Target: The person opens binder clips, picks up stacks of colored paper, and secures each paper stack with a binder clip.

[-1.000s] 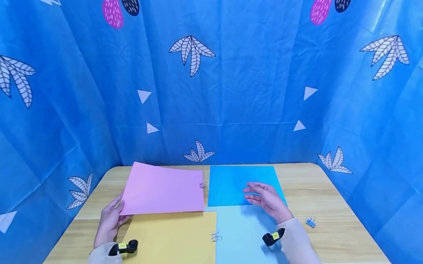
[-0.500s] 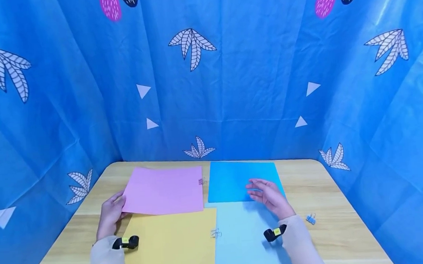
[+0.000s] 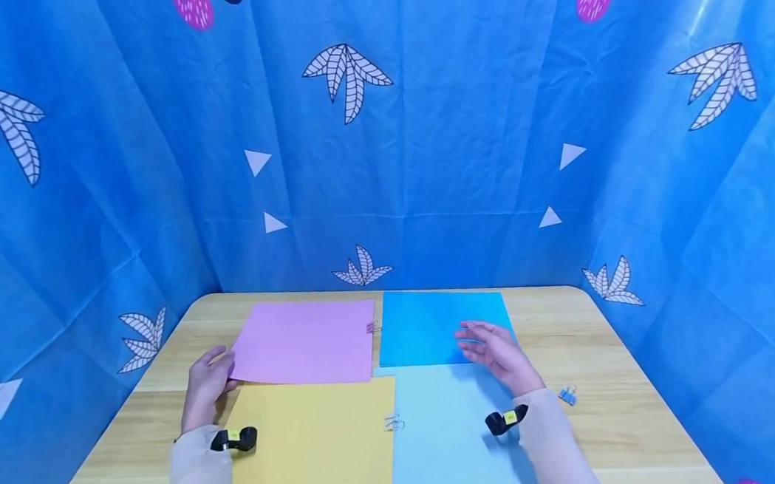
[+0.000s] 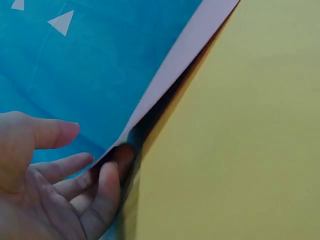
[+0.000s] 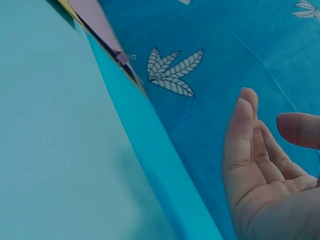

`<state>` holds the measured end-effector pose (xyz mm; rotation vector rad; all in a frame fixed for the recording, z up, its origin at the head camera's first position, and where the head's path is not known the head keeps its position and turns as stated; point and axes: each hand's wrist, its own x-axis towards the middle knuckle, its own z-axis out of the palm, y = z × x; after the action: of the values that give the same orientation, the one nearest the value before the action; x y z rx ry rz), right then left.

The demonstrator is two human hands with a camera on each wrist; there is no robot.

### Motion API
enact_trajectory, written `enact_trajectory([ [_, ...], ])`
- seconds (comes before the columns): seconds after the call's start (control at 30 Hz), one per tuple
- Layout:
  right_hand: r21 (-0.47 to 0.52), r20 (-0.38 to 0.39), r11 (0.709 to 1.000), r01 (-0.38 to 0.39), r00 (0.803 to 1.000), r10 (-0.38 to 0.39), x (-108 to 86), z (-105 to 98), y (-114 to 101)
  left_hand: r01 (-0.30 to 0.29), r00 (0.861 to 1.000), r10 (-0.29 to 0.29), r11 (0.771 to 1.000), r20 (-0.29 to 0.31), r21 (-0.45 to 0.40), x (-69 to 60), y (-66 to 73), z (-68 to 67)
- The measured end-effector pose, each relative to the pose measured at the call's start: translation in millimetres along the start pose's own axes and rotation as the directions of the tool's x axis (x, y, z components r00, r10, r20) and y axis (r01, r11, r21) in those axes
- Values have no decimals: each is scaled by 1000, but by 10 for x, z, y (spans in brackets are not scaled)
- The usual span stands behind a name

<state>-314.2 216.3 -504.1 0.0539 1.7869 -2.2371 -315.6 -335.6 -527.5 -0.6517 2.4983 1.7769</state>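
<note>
A pink paper sheet (image 3: 303, 343) lies at the back left with a pink binder clip (image 3: 370, 328) on its right edge. My left hand (image 3: 203, 390) is at its near left corner. In the left wrist view the fingers (image 4: 107, 182) reach under the corner, while the thumb is apart from the paper. My right hand (image 3: 501, 357) hovers with loosely bent fingers over the blue sheet (image 3: 419, 325), holding nothing. In front lie a yellow sheet (image 3: 313, 446) with a binder clip (image 3: 393, 423) on its right edge and a light blue sheet (image 3: 456, 438).
A loose blue binder clip (image 3: 568, 396) lies on the wooden table (image 3: 612, 435), right of the sheets. Patterned blue cloth (image 3: 462, 156) hangs behind the table and along both sides.
The pink sheet's raised near left part has come down to lie nearly flat. My left thumb has come off the paper. The right hand stays over the blue sheet.
</note>
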Motion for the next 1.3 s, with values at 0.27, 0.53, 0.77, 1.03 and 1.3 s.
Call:
enact_trajectory([
  [0.27,26,-35,1000,11,999,-10,-46,-160,-90,-37,998,46,973,-37,227,-79,73,-70],
  [0.53,60,-68,997,52,997,-48,-119,-347,-191,-81,995,92,965,-31,251,-170,231,-36],
  [0.77,2,-90,998,70,994,-69,-187,-401,-264,-177,983,168,973,67,148,-378,581,187],
  [1.03,-66,-189,996,64,979,-76,-223,-462,-316,-379,899,368,925,239,2,-552,900,790],
  [1.3,-178,-213,984,19,975,-57,-210,-486,-333,-349,826,342,934,447,-70,-621,1007,1454],
])
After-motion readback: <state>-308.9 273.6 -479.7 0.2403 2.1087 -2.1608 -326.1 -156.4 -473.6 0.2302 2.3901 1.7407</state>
